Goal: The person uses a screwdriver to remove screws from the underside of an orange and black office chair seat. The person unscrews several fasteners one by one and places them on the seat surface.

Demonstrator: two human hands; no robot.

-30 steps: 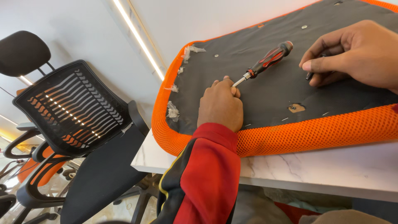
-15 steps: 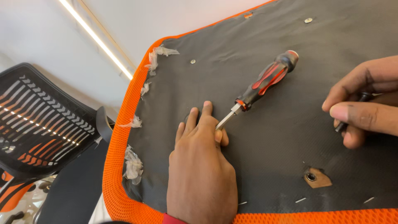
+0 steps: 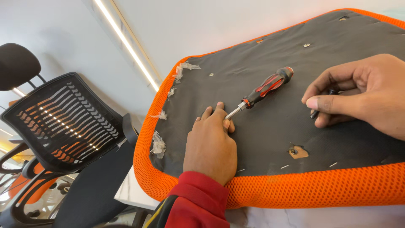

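two hands rest on the upturned seat cushion (image 3: 270,114); since half a second ago the view has pulled back; left hand (image 3: 211,143) lies flat and open, fingertips touching the screwdriver (image 3: 263,89) tip; right hand (image 3: 363,95), far right, pinches a small dark piece (image 3: 314,113).

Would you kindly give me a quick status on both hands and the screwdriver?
Left hand flat on seat underside, fingertips at screwdriver tip. Right hand pinching small dark part. Nothing blocking.
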